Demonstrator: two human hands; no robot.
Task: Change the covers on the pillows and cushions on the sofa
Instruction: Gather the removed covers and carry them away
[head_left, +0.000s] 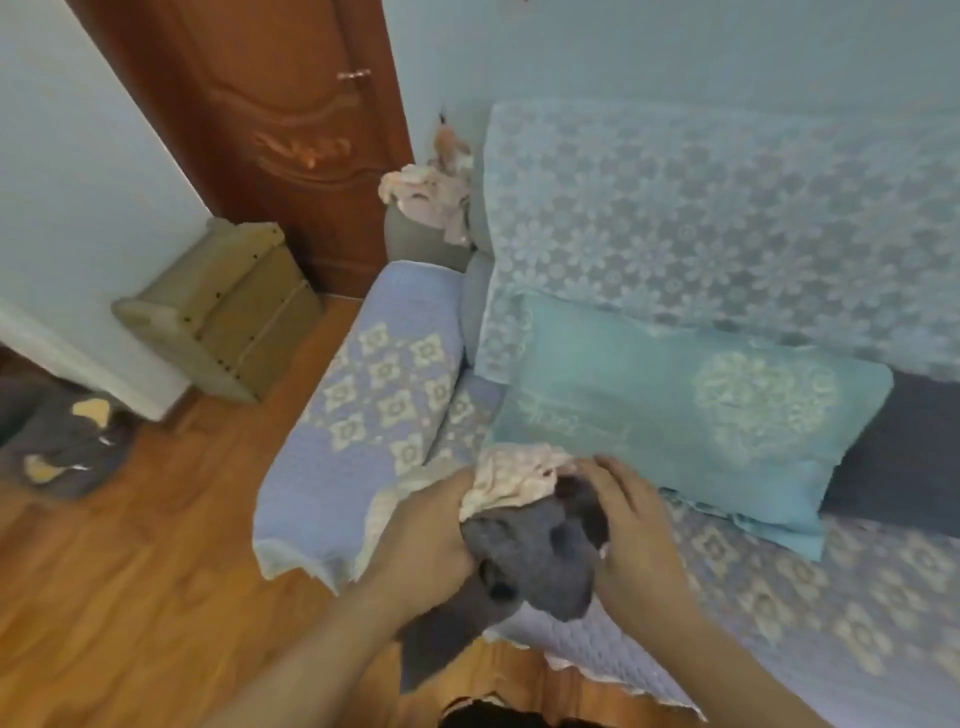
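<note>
Two hands work at the sofa's near left corner: our left hand (431, 535) grips a bunched grey cover (535, 561) with pink cloth (514, 480); our right hand (631, 540) curls over it, seemingly pinching. Soft, light, floppy: best held by its edge.

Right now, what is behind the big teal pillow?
Behind the teal pillow you see a lacy white cover draped over the sofa back and a dark cushion poking out. The rest is hidden.

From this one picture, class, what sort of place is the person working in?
Most likely a living room at home: a sofa under quilted covers, a teal cushion leaning on its back, wooden floor, and a carved wooden door.
</note>
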